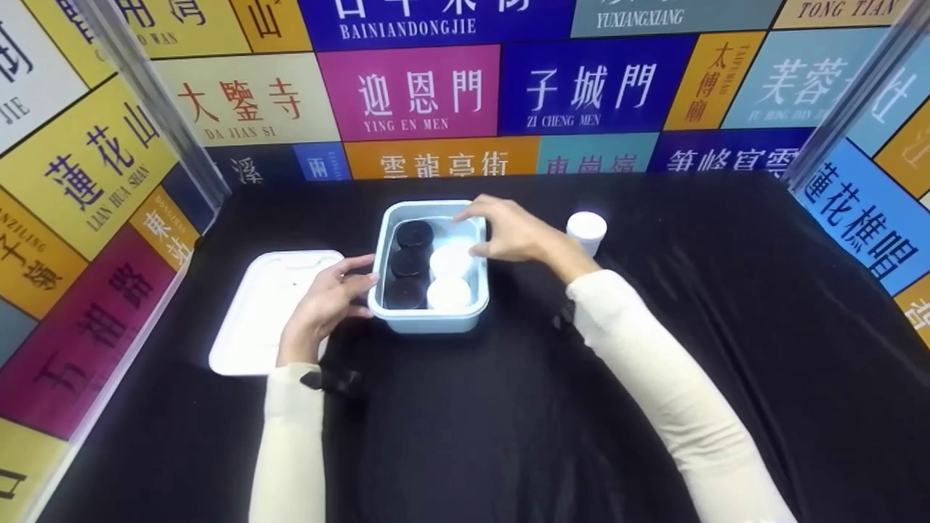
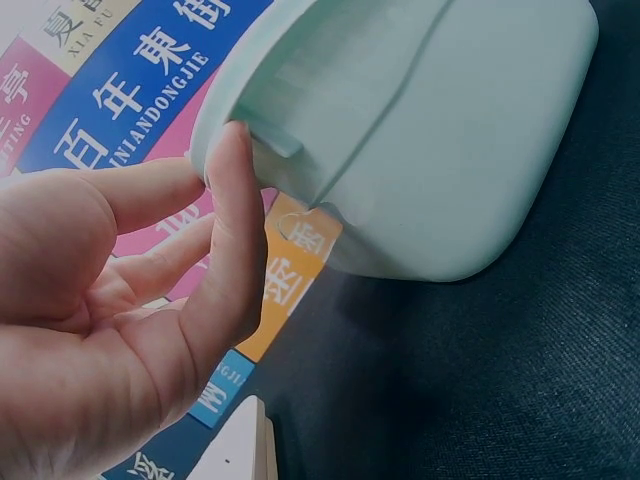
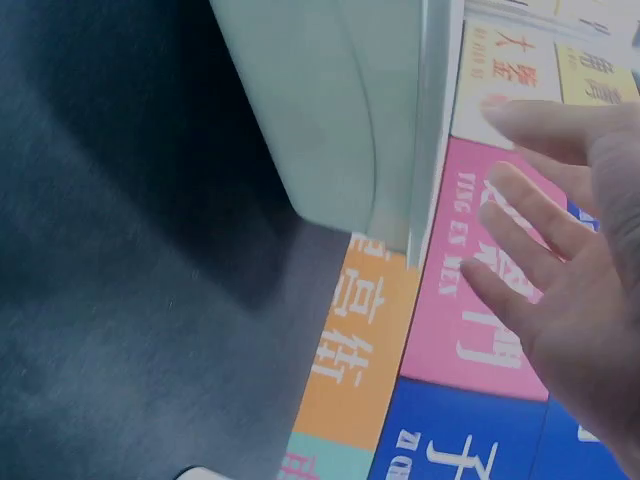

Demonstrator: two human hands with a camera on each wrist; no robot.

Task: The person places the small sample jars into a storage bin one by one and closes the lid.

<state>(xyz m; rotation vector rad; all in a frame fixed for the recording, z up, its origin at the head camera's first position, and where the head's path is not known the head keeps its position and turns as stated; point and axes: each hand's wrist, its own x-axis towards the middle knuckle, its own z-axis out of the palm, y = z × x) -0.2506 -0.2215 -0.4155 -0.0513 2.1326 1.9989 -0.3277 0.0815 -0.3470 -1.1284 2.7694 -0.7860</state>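
Observation:
A pale blue-green rectangular container (image 1: 434, 323) stands in front of me. Inside it are three dark round pieces (image 1: 409, 261) in a left column and two white round pieces (image 1: 449, 292) at the right, bright with glare. My left hand (image 1: 323, 309) touches the container's left side, its fingertips at the rim from outside, as the left wrist view also shows. Over the container's right rim hovers my right hand (image 1: 512, 229), thumb and fingers spread apart. Nothing shows between those fingers in the right wrist view.
To the left of the container lies a white lid (image 1: 251, 319), partly behind my left hand. A white cylindrical bottle (image 1: 587, 229) stands at the right, beyond my right wrist. Black cloth (image 1: 450, 436) covers the table, and panels with printed signs (image 1: 429, 94) enclose its back and sides.

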